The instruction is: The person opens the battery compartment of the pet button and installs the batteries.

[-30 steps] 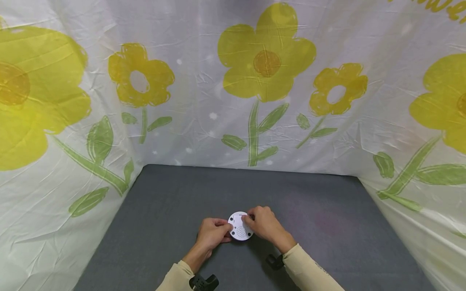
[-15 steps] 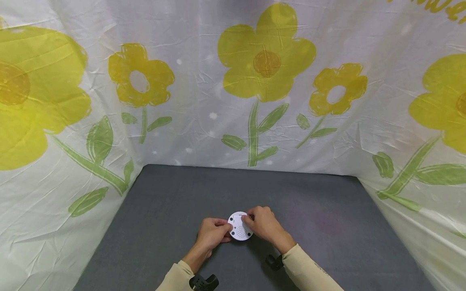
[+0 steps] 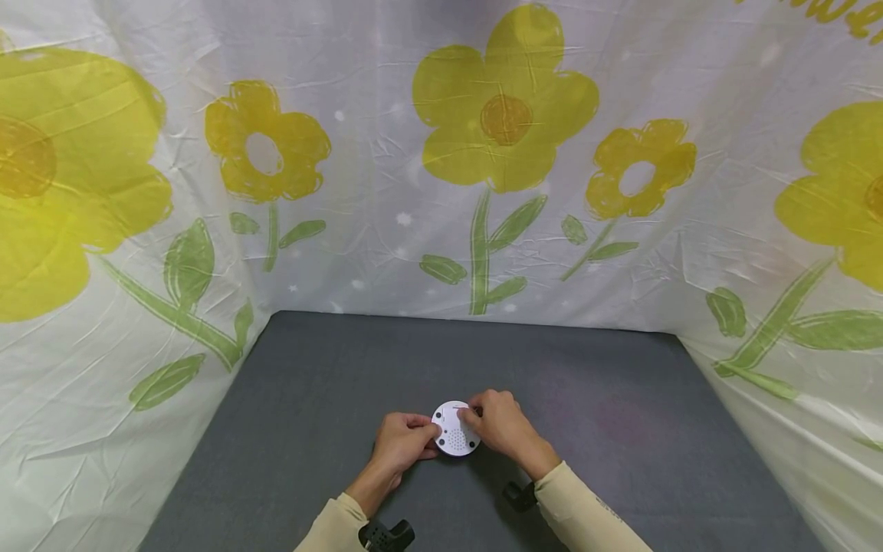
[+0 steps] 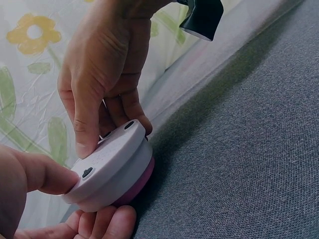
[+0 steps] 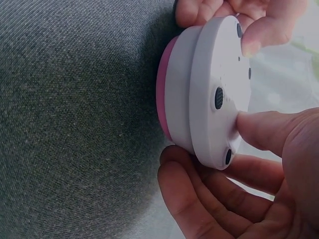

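A round white device (image 3: 455, 441) is held bottom side up between both hands. Its white underside carries dark rubber feet and a patch of small holes. In the right wrist view the device (image 5: 202, 84) shows a stepped white side and a pink band on the face toward the table. My left hand (image 3: 403, 442) pinches its left edge, thumb on the underside and fingers beneath. From the right, my right hand (image 3: 507, 425) grips the far edge, its thumb pressing on the underside. The left wrist view shows that right thumb (image 4: 87, 137) near the middle of the underside.
A dark grey cloth-covered table (image 3: 331, 376) lies under the hands. White curtains printed with yellow flowers (image 3: 507, 119) enclose it at the back and both sides. Black wrist cameras (image 3: 386, 535) sit on both wrists, below the light sleeves (image 3: 586, 510).
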`<state>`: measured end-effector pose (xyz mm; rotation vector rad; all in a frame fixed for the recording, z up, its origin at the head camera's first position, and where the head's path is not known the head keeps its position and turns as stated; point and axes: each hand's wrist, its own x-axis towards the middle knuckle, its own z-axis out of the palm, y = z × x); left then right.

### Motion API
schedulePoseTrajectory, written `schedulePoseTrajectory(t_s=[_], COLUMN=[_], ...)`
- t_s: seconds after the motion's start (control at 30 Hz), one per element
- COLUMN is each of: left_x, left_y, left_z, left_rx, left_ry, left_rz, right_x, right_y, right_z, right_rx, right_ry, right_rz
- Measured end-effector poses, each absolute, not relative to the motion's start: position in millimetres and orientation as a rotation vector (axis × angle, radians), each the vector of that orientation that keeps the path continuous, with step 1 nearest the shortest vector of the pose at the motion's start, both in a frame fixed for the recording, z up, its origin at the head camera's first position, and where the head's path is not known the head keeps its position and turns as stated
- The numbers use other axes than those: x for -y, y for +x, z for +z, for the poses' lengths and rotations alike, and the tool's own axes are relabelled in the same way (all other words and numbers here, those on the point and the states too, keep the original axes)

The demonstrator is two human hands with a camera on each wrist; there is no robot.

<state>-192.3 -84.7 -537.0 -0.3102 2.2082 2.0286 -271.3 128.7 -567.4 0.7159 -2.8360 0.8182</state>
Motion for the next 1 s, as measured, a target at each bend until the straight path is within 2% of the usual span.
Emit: schedulePoseTrajectory(t_s=[0.1,0.3,0.47,0.67,0.77,0.9,1.0], left_x=[84.8,84.8,84.6,84.3,84.3,84.3,84.4], left_y=[-192.2,-191.6,-191.4,-191.5,-191.4,-191.3,-191.1], left_z=[-537.2,-536.5,-534.7,-534.1,-534.9,-536.0,-536.5], left_rx=[-2.210,-2.206,-2.207,-2.203,-2.201,-2.198,-2.198], left_ry=[-0.309,-0.308,-0.308,-0.311,-0.310,-0.306,-0.305], left_rz=[2.029,2.034,2.031,2.032,2.036,2.040,2.040], right_x=[-130.0,-122.2,-121.7,-110.9,-117.0,-129.8,-130.9], right_y=[-276.5,-257.6,-254.5,-236.5,-246.9,-273.9,-277.9], right_z=[-577.0,-541.5,-537.3,-502.3,-523.2,-572.4,-576.1], right_rx=[2.842,2.864,2.827,2.921,2.861,2.813,2.846], right_ry=[0.703,0.696,0.729,0.625,0.671,0.718,0.717], right_rz=[0.819,0.869,0.859,0.859,0.787,0.753,0.804])
